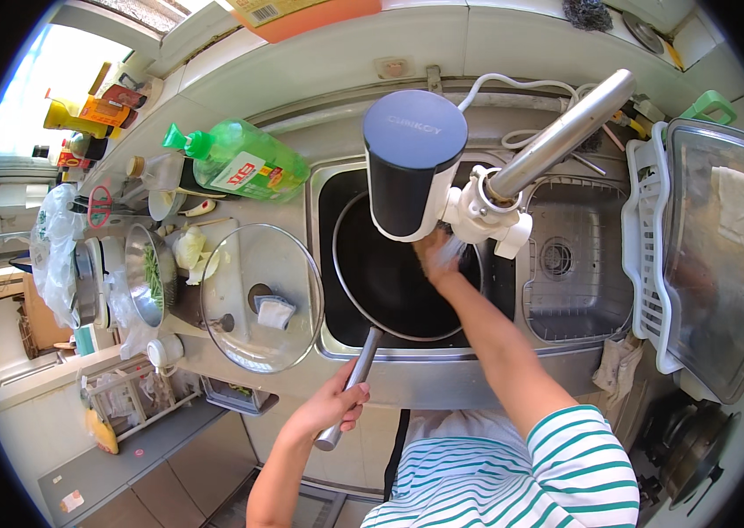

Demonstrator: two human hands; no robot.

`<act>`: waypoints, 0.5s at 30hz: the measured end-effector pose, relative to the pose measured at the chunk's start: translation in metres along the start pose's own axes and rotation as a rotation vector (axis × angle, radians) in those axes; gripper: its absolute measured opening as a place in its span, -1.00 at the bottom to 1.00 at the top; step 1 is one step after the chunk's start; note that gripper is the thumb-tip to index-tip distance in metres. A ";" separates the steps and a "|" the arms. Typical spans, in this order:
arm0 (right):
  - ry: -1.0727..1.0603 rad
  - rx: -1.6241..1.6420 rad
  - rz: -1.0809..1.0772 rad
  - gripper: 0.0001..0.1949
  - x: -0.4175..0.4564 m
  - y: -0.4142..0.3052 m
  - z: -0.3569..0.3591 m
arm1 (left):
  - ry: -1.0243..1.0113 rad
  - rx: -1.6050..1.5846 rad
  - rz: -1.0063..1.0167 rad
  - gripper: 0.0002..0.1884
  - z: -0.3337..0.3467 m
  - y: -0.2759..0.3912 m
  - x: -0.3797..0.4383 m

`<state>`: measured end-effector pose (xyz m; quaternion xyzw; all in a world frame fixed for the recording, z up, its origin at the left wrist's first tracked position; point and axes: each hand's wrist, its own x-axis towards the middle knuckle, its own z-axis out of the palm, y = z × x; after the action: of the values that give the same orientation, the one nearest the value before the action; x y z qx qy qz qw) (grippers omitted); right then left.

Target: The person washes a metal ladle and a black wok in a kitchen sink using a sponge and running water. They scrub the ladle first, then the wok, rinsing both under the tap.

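Observation:
A dark wok with a steel rim [390, 277] sits over the left sink basin [511, 284]. My left hand [339, 402] is closed around its metal handle [367, 360]. My right hand [437, 254] reaches inside the wok near the far right wall, under running water [454, 249]. The tap-mounted water filter [393, 178], dark and white, hides the fingertips, so whether they grip anything cannot be told. Above the hand is the white valve fitting [481, 211], fixed to the steel faucet spout [563, 132].
A glass lid [263, 251] lies left of the sink, below a green dish soap bottle [253, 165]. Further left, a steel bowl [141, 290] holds green vegetables. The right basin [577, 264] contains a wire rack. Beyond it stands a white dish rack [649, 264] with a translucent cover [715, 277].

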<state>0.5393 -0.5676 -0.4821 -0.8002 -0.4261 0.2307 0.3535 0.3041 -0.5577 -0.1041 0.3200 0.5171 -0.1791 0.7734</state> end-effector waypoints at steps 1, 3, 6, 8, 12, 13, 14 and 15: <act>-0.251 -0.307 0.032 -0.66 -0.001 -0.039 -0.023 | 0.018 -0.047 0.009 -0.32 -0.008 -0.013 0.002; -0.348 -0.008 0.217 -0.65 -0.021 -0.110 -0.041 | 0.026 -0.090 0.022 -0.32 -0.015 -0.026 0.003; -0.325 0.031 -0.422 -0.53 -0.059 -0.169 -0.040 | 0.053 -0.079 0.004 -0.31 -0.011 -0.028 0.003; -0.369 -0.107 -0.444 -0.46 -0.045 -0.153 -0.038 | 0.100 -0.032 -0.029 -0.32 -0.008 -0.026 0.003; -0.136 -0.562 -0.472 -0.55 0.002 0.018 -0.011 | 0.089 0.099 -0.007 -0.32 0.002 -0.010 0.003; -0.139 -0.516 -0.351 -0.60 0.000 0.019 -0.018 | 0.091 0.089 0.002 -0.32 -0.002 -0.015 0.004; -0.126 -0.468 -0.225 -0.64 0.001 0.020 -0.025 | 0.091 0.082 0.010 -0.32 -0.004 -0.018 0.003; -0.139 -0.437 -0.070 -0.65 -0.008 0.005 -0.038 | 0.074 0.090 0.012 -0.32 -0.004 -0.018 0.006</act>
<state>0.5633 -0.5904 -0.4614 -0.8246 -0.5168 0.1752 0.1495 0.2928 -0.5684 -0.1160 0.3640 0.5349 -0.1856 0.7395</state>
